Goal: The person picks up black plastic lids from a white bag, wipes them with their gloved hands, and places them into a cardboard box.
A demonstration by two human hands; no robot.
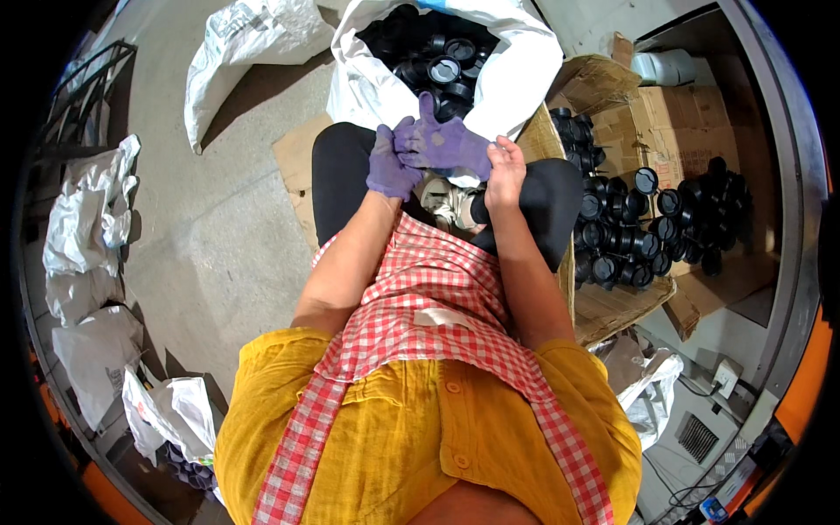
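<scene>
My left hand (389, 168) wears a purple work glove with a worn, greyish patch of dirt. It grips the finger side of a second purple glove (446, 144), which hangs stretched between my hands above my lap. My bare right hand (505, 172) pinches that glove's cuff between thumb and fingers. One finger of the loose glove points up toward a white sack (522, 74) standing open just beyond my knees. Inside the sack lie many round black plastic parts (444, 69), like lids or caps.
An open cardboard box (612, 74) at my right holds more black lid-like parts (643, 245). A white sack (254, 39) lies on the floor at far left. More white bags (92, 206) line the left side. A power plug (726, 378) with cables is at lower right.
</scene>
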